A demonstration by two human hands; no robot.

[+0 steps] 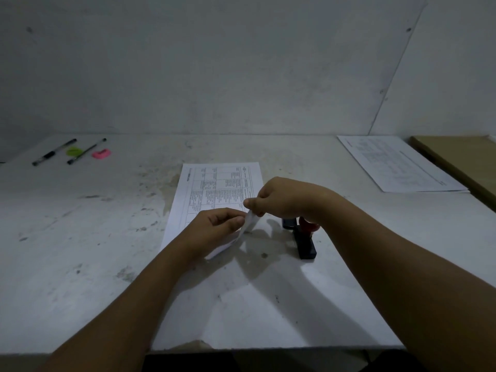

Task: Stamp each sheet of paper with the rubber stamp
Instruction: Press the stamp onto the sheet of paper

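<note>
A printed sheet of paper [214, 189] with a table on it lies in the middle of the white table [80, 237]. Its near right corner is lifted and curled. My left hand [214, 226] and my right hand [281, 200] both pinch that lifted corner between thumb and fingers. A rubber stamp [308, 226] with a red knob stands just right of the sheet beside a black ink pad [304, 245], partly hidden under my right wrist. A second stack of printed sheets [397, 162] lies at the far right.
Two pens [53, 153] [86, 151], a green sticky pad [73, 151] and a pink one [101, 153] lie at the far left. A brown cardboard piece [461, 159] lies along the right edge. A grey wall rises behind the table.
</note>
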